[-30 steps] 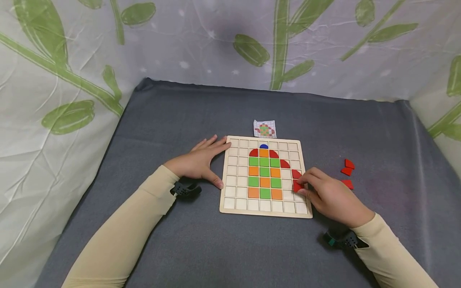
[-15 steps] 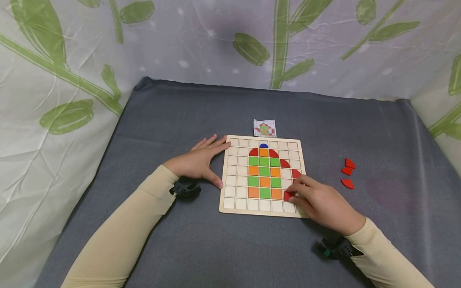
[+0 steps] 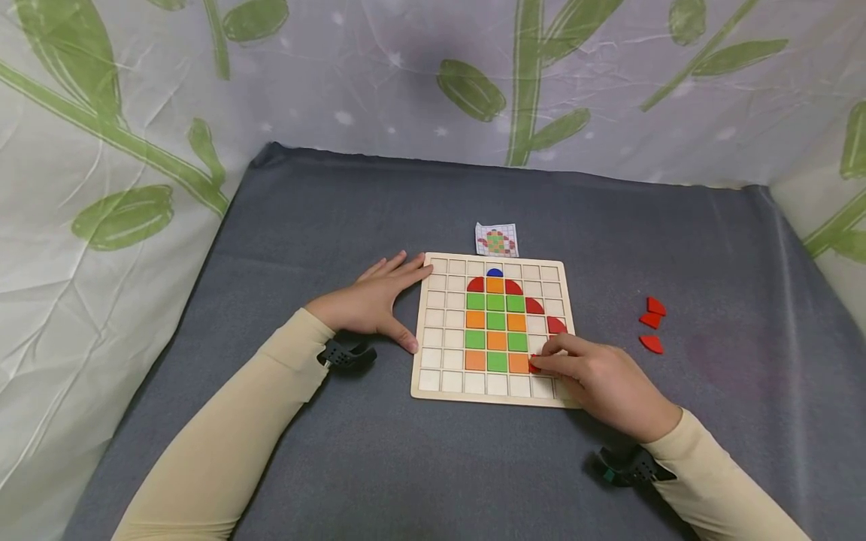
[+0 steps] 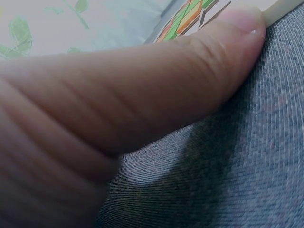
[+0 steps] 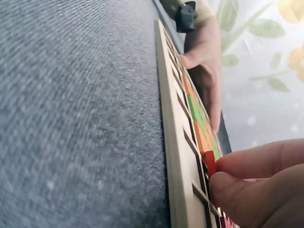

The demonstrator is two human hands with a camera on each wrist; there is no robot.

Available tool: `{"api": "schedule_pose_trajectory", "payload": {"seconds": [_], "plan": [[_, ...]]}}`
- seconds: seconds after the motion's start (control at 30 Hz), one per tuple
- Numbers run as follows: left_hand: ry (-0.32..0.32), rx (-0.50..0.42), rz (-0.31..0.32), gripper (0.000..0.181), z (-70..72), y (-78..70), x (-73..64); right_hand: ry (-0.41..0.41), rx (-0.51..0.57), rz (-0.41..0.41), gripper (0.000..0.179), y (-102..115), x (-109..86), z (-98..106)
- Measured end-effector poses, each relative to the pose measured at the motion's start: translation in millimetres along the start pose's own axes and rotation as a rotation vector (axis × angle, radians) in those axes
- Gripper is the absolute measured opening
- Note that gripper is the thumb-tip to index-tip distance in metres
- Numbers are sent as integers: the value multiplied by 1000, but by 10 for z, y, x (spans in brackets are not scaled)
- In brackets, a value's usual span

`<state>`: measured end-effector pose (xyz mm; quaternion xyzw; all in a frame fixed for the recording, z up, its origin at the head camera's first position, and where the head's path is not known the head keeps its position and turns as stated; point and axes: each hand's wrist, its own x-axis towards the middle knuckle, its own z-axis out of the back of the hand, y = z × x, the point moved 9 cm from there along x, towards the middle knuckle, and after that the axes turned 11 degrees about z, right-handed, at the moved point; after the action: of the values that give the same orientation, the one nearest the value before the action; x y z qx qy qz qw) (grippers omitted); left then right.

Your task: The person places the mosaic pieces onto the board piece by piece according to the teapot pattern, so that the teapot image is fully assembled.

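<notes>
A square wooden grid board (image 3: 446,382) lies on the cloth, holding green and orange square tiles, several red quarter-circle tiles and a blue half-circle tile (image 3: 495,273) at the top. Thumb and index finger of my right hand (image 3: 604,382) pinch a red tile (image 5: 210,162) over the cell right of the lowest orange tile (image 3: 519,363). In the head view those fingers cover most of it, and its exact shape is hidden. My left hand (image 3: 368,302) rests with spread fingers against the board's left edge; its thumb (image 4: 228,45) touches the frame.
A small printed pattern card (image 3: 496,240) lies just beyond the board's top edge. To the right, three loose red tiles (image 3: 652,345) lie on the grey cloth (image 3: 325,466). Leaf-patterned curtains (image 3: 379,83) stand behind and at the sides.
My right hand has moved left and toward me across the board, carrying the pinched red tile from the right-hand column to beside the lowest orange tile. My left hand has stayed in place.
</notes>
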<state>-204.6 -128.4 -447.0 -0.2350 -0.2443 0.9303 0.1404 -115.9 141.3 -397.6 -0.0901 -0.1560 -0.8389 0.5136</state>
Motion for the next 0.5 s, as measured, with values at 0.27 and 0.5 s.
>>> {"api": "schedule_pose_trajectory", "payload": {"seconds": [0.27, 0.5], "plan": [[-3, 10, -3, 135, -1, 2, 6, 19, -32, 86, 45, 16, 7, 0], [-2, 12, -4, 135, -5, 9, 13, -16, 13, 89, 49, 10, -7, 1]]}}
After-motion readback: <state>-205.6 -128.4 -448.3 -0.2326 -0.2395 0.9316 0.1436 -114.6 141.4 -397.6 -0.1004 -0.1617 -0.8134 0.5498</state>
